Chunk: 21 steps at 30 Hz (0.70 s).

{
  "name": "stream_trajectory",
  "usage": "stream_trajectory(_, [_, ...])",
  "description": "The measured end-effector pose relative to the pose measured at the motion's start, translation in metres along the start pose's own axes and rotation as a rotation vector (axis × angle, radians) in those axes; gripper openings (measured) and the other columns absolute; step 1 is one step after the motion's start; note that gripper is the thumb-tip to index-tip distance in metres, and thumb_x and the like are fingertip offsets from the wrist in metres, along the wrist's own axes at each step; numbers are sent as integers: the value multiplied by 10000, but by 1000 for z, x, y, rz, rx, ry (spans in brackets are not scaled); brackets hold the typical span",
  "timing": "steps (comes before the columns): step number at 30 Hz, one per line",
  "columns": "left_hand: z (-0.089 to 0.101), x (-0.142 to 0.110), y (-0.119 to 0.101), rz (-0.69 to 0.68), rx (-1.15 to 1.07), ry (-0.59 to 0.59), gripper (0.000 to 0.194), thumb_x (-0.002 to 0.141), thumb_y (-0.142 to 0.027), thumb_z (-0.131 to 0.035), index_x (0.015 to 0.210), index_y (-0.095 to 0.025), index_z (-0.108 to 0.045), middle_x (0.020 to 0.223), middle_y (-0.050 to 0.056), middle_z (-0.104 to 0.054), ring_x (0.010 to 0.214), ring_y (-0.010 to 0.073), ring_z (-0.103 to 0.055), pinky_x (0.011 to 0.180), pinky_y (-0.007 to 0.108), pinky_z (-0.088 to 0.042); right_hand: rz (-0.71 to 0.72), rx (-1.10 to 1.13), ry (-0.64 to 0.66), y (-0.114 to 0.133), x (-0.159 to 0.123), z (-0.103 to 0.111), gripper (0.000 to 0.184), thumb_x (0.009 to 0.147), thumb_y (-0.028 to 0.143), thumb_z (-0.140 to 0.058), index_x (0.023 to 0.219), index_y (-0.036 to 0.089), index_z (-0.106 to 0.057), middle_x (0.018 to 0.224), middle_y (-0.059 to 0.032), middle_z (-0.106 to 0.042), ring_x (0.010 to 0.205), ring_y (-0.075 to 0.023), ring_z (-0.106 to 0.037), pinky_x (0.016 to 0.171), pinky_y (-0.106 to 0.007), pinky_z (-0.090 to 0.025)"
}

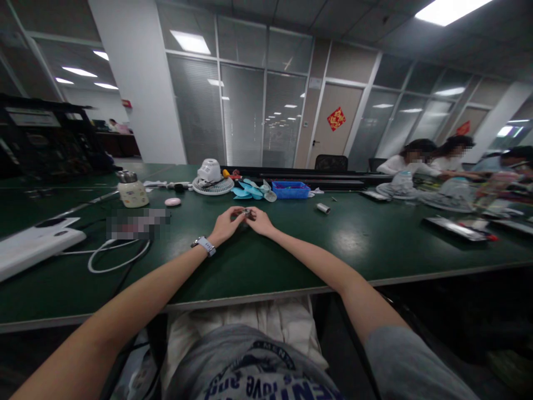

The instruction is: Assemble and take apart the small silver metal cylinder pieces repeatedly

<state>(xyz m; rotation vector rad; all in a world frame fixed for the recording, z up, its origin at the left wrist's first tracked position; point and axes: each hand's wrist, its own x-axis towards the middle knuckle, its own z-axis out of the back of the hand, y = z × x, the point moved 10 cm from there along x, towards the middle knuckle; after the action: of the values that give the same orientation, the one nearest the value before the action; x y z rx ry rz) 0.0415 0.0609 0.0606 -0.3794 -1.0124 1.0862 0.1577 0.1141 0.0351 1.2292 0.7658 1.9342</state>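
Observation:
My left hand [227, 224] and my right hand [260, 221] meet over the green table [250, 266], fingertips pinched together. Between them is a small metallic part [247, 213], mostly covered by the fingers and too small to name. Just beyond my hands lie light-blue fan blades [249, 190] and a blue plastic basket [290, 189] with small items in it. Behind my left hand a white fan housing [209, 171] rests on a round white grille [213, 186]. Off to the right, a small silver cylinder [323, 208] lies on its side.
A cream flask [132, 190], a pink oval case [172, 202] and a white cable [119, 270] are on the left, near a white device [37, 244]. Co-workers [416, 158] sit at the right beside fan parts [402, 185] and a tray [454, 229].

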Motion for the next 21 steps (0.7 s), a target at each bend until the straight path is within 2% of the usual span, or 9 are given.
stream_trajectory(3, [2,1,-4,-11,33,-22,391,877,-402,-528,1171,-181,-660,1168,78,-686,1032,192,-621,877,272,-477,14,4,23,3,-3,-12,431,782,157,-665,1193,197,-542,1088,-63,-704,996,-171,-677,914,-341,-519])
stream_trajectory(7, [7,7,-1,5,106,-72,346,871,-401,-550,1093,-199,-722,1126,70,-709,1039,210,-618,886,285,-465,-2,-79,7,3,-7,-12,413,772,218,-699,1160,203,-556,1046,-63,-711,971,-194,-682,900,-365,-525])
stream_trajectory(12, [10,14,5,73,96,-116,334,852,-411,-578,1019,-180,-752,1026,76,-739,920,206,-648,810,282,-475,9,-141,-14,6,-9,-9,364,769,256,-712,1107,208,-588,1015,-55,-714,950,-200,-684,882,-353,-530])
stream_trajectory(17, [34,12,9,89,140,-252,358,853,-438,-575,1022,-180,-757,1014,85,-741,895,215,-645,804,289,-465,16,-122,-29,9,-11,-4,362,769,333,-723,1085,209,-597,1006,-51,-711,932,-188,-681,867,-330,-529])
stream_trajectory(19, [35,13,22,145,200,-206,346,841,-440,-595,1020,-197,-763,1013,84,-743,901,223,-648,816,293,-461,16,-123,-27,9,-13,-4,372,767,366,-725,1085,219,-599,1023,-50,-705,948,-189,-676,871,-331,-525])
stream_trajectory(21, [26,13,40,221,285,-77,318,803,-438,-644,992,-217,-774,991,86,-746,920,237,-647,817,295,-458,13,-118,-19,9,-14,-7,387,770,381,-721,1098,217,-596,1042,-58,-699,961,-194,-672,866,-331,-524])
